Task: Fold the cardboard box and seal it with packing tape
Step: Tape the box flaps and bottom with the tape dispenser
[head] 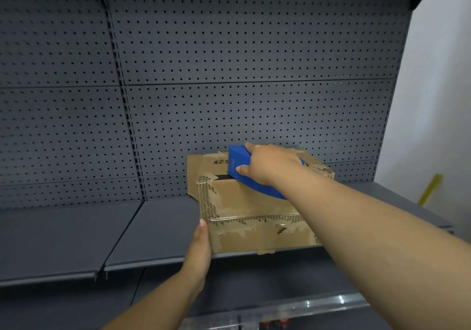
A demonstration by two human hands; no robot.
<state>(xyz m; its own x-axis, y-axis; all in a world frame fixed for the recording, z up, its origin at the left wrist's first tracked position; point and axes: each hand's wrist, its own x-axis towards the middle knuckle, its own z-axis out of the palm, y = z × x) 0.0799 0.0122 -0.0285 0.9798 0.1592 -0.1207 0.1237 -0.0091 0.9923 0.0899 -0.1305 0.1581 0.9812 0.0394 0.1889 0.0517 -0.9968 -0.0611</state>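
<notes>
A worn brown cardboard box [244,202] stands on a dark grey shelf, its near face patched with old clear tape and torn paper. Its top flaps are folded down, with a dark gap at the top seam near the left end. A blue tape dispenser [240,169] rests on top of the box at that seam. My right hand [270,164] is shut on the dispenser from above. My left hand [200,245] presses flat against the box's lower left near corner, fingers straight and together.
The grey metal shelf [153,230] runs left of the box, with a perforated back panel [229,75] behind. A white wall and a yellow stick [430,188] are at the right. A lower shelf rail [293,306] lies below.
</notes>
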